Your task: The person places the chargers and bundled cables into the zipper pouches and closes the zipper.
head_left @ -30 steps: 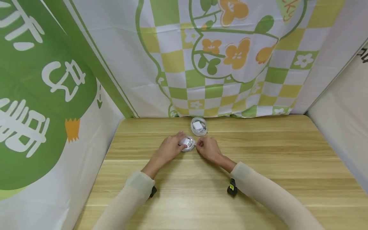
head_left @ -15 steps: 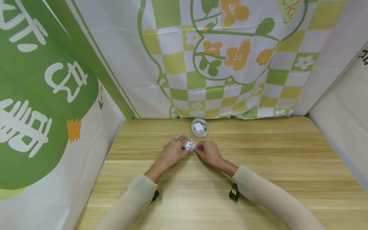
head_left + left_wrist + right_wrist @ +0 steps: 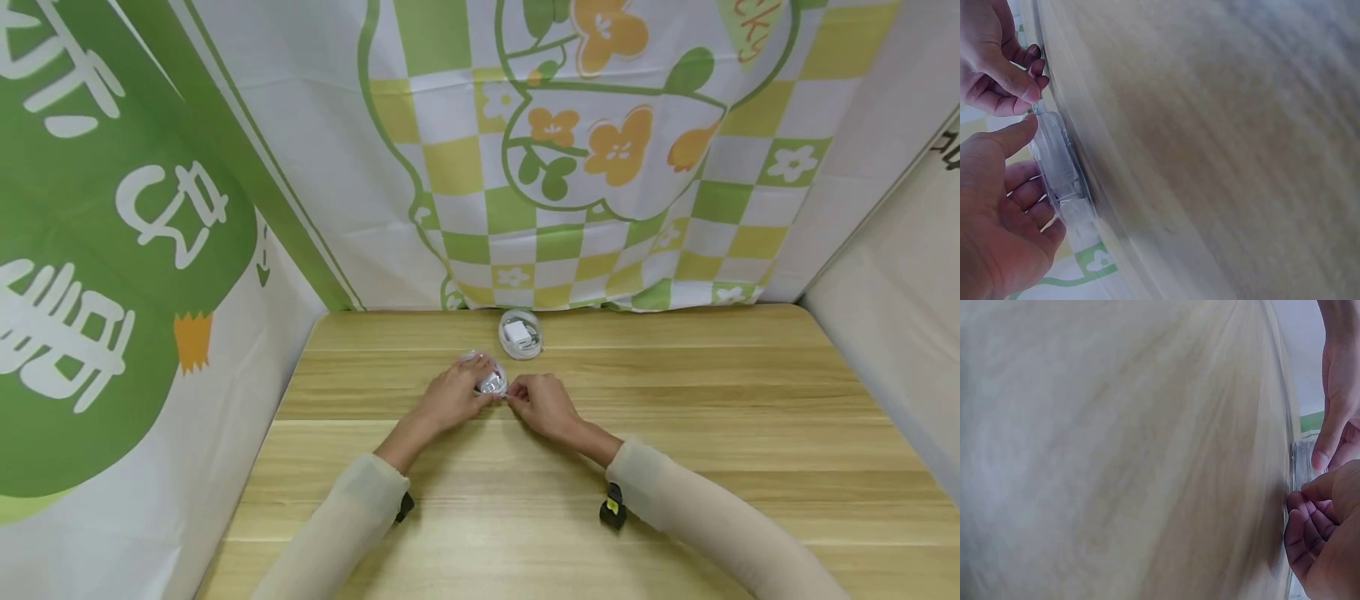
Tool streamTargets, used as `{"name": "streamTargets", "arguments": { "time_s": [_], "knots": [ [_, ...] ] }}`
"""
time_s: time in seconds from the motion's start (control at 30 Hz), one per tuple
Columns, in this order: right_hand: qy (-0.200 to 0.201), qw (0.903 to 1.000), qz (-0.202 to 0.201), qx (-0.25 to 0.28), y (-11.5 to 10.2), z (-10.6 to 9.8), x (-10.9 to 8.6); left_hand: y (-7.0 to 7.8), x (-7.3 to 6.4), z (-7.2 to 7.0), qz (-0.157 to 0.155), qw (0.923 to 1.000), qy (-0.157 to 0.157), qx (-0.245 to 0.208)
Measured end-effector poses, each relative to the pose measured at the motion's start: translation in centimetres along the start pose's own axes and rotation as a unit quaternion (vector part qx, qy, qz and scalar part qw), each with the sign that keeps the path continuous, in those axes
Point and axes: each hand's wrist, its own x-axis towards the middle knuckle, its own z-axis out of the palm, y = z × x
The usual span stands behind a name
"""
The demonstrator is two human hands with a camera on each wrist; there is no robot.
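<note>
A round, flat case of clear plastic with a coiled white cable and a charger inside lies on the table. My left hand grips it from the left, fingers over its far side and thumb at the near right edge, covering much of it. My right hand pinches the edge of the case with thumb and forefinger, close beside the left thumb; the small part between those fingertips is mostly hidden. Just behind stands a second round case, holding a white charger plug and a coiled cable.
The wooden table runs back to a hanging cloth with green and yellow checks. Cloth walls stand at left and right. A small black device hangs under the right sleeve.
The left thumb has slid to the right along the near edge of the case, up to the right fingertips. The right hand has kept its pinch; the second case lies where it was.
</note>
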Motion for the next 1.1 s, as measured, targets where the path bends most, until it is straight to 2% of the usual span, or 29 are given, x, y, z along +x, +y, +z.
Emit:
{"name": "streamTargets", "arguments": {
  "time_s": [0.23,0.43,0.6,0.87,1.1],
  "knots": [
    [-0.01,0.9998,-0.013,-0.014,0.6,-0.3,0.5,-0.1,-0.1,-0.1,-0.012,0.9996,-0.024,-0.004],
    [-0.002,0.9998,-0.014,-0.016,0.8,-0.8,0.9,-0.2,-0.1,-0.1,-0.01,0.9996,-0.024,-0.004],
    [0.016,0.9988,-0.017,-0.042,1.0,-0.9,1.5,-0.3,-0.1,-0.1,-0.009,0.9997,-0.022,-0.002],
    [0.051,0.9967,0.006,-0.063,1.4,-0.3,2.5,-0.1,0.0,-0.1,-0.005,0.9998,-0.019,0.002],
    [0.062,0.9957,0.025,-0.063,1.3,0.0,3.3,-0.3,-0.1,-0.1,0.001,0.9998,-0.018,0.002]
  ]
}}
